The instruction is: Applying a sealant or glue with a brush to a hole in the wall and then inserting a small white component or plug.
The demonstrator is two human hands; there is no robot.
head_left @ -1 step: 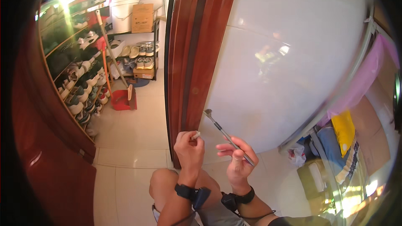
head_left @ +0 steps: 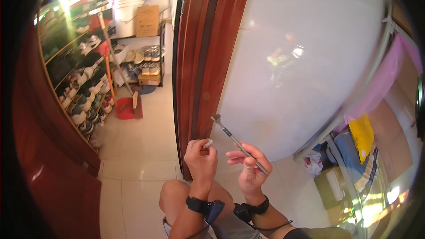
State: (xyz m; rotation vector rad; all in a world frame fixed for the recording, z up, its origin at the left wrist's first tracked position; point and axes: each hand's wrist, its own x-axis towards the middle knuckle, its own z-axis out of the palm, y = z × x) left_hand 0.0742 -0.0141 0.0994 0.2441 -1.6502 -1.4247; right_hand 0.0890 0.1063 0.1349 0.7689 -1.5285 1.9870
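Observation:
My left hand (head_left: 200,161) is closed, thumb and fingers pinching a small crumpled white piece (head_left: 208,143) that looks like tissue or cloth. To its right, my right hand (head_left: 250,170) holds a slim grey-handled brush-like tool (head_left: 237,143) between thumb and fingers. Its small dark head points up and left, in front of the red-brown door frame (head_left: 205,97) and apart from it. What the head is made of is too small to tell. Both hands are in the air above my bent knees (head_left: 175,194).
Close beyond my hands stand the door frame and a glossy white wall (head_left: 287,88). Through the doorway are a shoe rack (head_left: 79,84), a red dustpan (head_left: 127,108) and a white bucket (head_left: 125,17). At right, a metal-framed rack holds a yellow packet (head_left: 362,137) and folded cloth.
The tool's head has turned slightly and shifted a little left. My left hand keeps its pinch on the white piece, and the whole view has shifted very slightly.

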